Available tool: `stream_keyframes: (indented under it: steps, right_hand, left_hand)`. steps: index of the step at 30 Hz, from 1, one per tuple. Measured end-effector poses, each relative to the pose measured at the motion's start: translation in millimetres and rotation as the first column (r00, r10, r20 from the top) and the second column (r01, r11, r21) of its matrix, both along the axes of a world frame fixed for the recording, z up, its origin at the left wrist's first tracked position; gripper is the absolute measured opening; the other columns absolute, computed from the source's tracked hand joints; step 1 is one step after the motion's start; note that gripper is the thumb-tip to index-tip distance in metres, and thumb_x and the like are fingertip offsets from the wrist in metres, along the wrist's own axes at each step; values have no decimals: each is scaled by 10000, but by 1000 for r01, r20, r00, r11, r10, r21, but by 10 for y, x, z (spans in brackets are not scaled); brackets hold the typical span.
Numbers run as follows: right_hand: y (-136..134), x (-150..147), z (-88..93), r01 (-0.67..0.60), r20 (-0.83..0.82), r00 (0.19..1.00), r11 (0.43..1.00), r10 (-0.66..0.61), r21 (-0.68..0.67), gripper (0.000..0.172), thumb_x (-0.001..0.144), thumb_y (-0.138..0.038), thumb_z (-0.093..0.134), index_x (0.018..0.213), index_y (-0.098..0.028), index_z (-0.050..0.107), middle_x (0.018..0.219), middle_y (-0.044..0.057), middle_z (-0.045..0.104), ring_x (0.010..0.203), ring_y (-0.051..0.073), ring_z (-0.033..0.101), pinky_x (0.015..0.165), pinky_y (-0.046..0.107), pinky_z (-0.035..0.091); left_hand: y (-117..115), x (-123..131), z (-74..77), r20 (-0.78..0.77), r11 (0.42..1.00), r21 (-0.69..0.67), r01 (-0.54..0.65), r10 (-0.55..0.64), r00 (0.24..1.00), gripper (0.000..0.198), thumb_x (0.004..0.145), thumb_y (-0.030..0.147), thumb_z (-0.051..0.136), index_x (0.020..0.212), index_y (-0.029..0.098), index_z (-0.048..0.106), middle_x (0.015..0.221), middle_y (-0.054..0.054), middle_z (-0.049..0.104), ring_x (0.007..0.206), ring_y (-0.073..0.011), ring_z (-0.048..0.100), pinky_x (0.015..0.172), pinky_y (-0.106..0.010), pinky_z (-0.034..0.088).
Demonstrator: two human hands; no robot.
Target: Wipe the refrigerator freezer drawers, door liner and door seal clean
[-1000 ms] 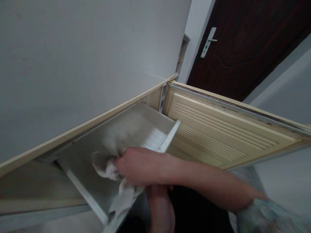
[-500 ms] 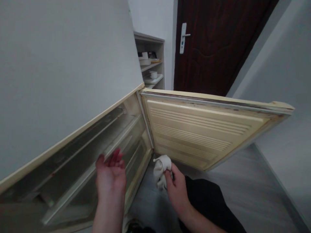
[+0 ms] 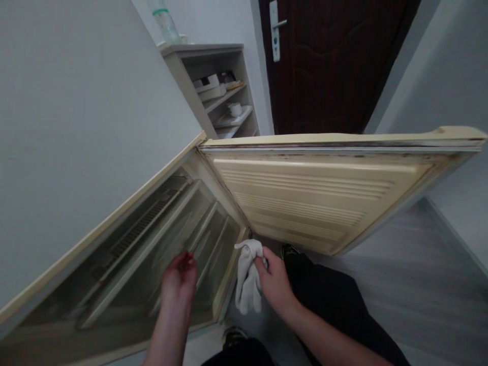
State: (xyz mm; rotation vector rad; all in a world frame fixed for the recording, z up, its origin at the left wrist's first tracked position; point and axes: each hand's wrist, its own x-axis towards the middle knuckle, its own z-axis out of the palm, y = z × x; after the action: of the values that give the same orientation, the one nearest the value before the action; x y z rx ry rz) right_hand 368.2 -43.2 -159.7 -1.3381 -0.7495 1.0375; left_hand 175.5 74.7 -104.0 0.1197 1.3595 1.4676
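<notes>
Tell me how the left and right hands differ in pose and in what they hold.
The right hand grips a white cloth, which looks like a glove; the left hand shows nothing clearly held, though its curled fingers are blurred. The left hand is in front of the drawers, while the right hand is farther right, below the open door. Both hands are bare.

Can't read a single word, brand or number anywhere here tbh, the boxes point(image 3: 212, 92) on the shelf point(image 3: 224, 99) in the upper middle are too small and blurry to make out, and the light marks on the shoe point(image 3: 234, 335) at bottom centre are just a smudge
</notes>
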Motion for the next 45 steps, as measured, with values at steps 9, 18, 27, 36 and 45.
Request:
stream_keyframes:
  steps: [9, 18, 27, 36, 45]
  right_hand:
    - [268, 887, -72, 513, -316, 808, 858, -497, -36, 654, 712, -409, 758, 1292, -202, 536, 1157, 79, 696, 1024, 217, 664, 901, 343, 523]
    - [281, 1152, -51, 547, -383, 772, 837, -507, -7, 621, 682, -367, 784, 1261, -175, 663, 1266, 87, 694, 1110, 220, 662, 959, 334, 530]
    - [320, 1113, 54, 529, -487, 736, 848, -471, -21, 882, 661, -303, 810, 1492, -237, 522, 1341, 62, 664, 1109, 186, 667, 947, 304, 547]
    - [290, 1037, -41, 289, -546, 799, 957, -253, -20, 400, 664, -321, 859, 1000, -168, 706, 984, 67, 749, 931, 234, 717, 865, 379, 604]
    - [763, 123, 107, -253, -500, 833, 967, 235, 33, 294, 780, -331, 809, 990, -154, 705, 932, 81, 747, 912, 230, 725, 825, 357, 623]
  left_hand:
    - [-195, -333, -472, 365, 987, -105, -118, 149, 919, 378, 989, 180, 452, 1337, 35, 486, 1028, -159, 657, 840, -171, 696, 620, -183, 601]
    - [-98, -188, -418, 436, 984, -20, -175, 166, 885, 389, 1052, 387, 475, 1266, 63, 500, 1002, -124, 658, 817, -157, 689, 593, -192, 585]
    - [-579, 325, -446, 438, 954, -265, -143, 251, 863, 290, 1083, 373, 437, 1155, 101, 507, 877, -55, 607, 650, -105, 620, 477, -146, 483]
    - [-1076, 689, -612, 471, 935, -344, -88, 253, 845, 313, 1078, 383, 469, 1038, 90, 570, 802, -46, 622, 587, -92, 611, 438, -137, 450]
    - [-1121, 896, -654, 412, 937, -326, -121, 256, 874, 226, 1048, 307, 506, 963, 132, 622, 819, -38, 639, 532, -74, 552, 416, -157, 361]
